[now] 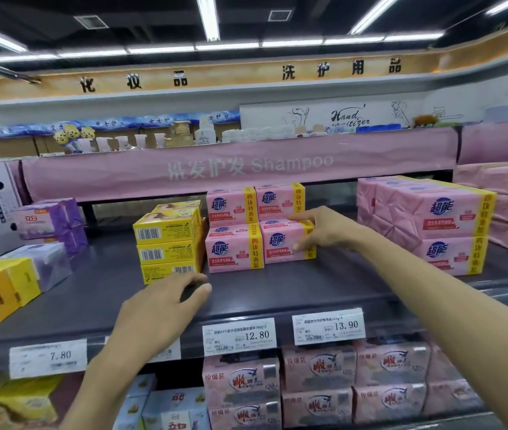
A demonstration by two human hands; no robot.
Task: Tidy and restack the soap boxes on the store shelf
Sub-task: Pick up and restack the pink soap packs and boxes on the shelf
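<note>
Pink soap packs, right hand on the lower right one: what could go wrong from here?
1. The right hand pinches the lower right pink pack, which seems to carry the upper pink pack; pulling it out may tip that one off.
2. The left hand sits at the foot of the yellow box stack; a nudge there could skew the three boxes.
</note>
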